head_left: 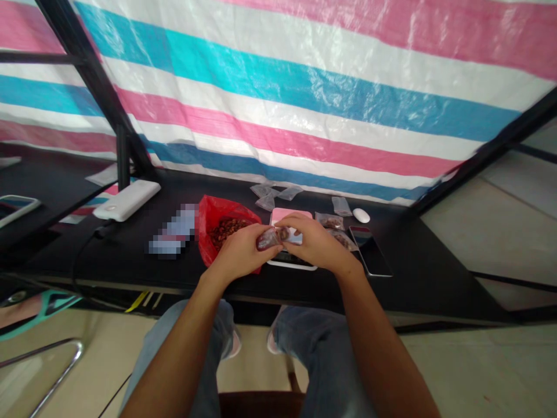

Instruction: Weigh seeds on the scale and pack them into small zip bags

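A small clear plastic bag (268, 238) with reddish-brown pieces inside is held between my two hands. My left hand (241, 249) has its fingers wrapped round the bag's body. At the bag's right end, the fingers of my right hand (315, 242) pinch it. Both hands are above a flat pink and white object (290, 213), perhaps a small scale, which they partly cover. Just left of my left hand is an open red plastic bag (206, 223) full of small brown pieces (226, 230). Right of my right hand lie filled clear bags (329, 221).
Several flat clear bags (266, 193) lie at the back of the black table (418, 255), another (342, 206) further right. A white oval object (361, 215) and a phone (369, 251) are at the right. A white power bank (128, 200) and a pixelated item (174, 232) are left.
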Tool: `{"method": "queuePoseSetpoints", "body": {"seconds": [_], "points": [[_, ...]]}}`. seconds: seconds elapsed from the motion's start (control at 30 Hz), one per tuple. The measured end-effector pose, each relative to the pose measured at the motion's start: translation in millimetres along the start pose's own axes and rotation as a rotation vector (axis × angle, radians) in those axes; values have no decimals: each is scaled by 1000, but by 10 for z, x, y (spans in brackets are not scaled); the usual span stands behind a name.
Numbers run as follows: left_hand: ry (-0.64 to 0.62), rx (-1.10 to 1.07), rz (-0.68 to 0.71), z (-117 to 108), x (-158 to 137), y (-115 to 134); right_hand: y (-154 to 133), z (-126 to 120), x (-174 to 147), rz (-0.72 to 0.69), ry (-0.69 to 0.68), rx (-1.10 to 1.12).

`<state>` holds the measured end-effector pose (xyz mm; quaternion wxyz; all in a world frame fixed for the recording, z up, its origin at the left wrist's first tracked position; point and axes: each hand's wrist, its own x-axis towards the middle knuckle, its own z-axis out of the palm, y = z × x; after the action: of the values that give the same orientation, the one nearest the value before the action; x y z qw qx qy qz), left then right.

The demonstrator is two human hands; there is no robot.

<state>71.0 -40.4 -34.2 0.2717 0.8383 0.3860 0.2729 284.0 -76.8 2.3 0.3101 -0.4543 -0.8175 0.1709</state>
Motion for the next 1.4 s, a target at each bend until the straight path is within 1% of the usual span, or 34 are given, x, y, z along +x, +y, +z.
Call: {"method": "queuePoseSetpoints", "body": {"seconds": [0.1,0.2,0.37,0.47,0.53,0.6,0.73,0.83,0.9,1.0,1.1,1.17,1.23,1.3,1.4], "points": [[-4,-45,16,-8,0,0,-84,-78,34,37,-38,2],[12,-106,44,-21,3,32,-207,-172,82,45,-59,-34],[70,-278,114,-34,-2,123,-397,-288,202,19,-21,-91],[105,-328,130,-36,-11,157,-472,-326,259,11,-13,-111],[122,-343,134,-40,-17,165,-503,-352,261,24,-16,-86],[130,-364,123,-44,-21,161,-505,-381,229,57,-10,-12],[191,-351,70,-44,-21,131,-377,-392,99,148,89,183],[225,-338,59,-25,-19,103,-156,-302,2,169,176,342],[239,-362,58,-9,-17,90,24,-201,-47,207,231,376],[267,-372,31,8,-15,85,274,-47,-93,270,304,255],[288,-354,5,21,-14,88,434,49,-105,302,305,68],[295,-335,-2,33,-13,90,480,71,-98,314,291,-37],[295,-308,-6,47,-13,93,469,63,-87,309,277,-115],[287,-286,-4,57,-15,101,394,30,-84,288,291,-153],[265,-253,-7,60,-20,128,160,-51,-100,226,377,-88]]}}
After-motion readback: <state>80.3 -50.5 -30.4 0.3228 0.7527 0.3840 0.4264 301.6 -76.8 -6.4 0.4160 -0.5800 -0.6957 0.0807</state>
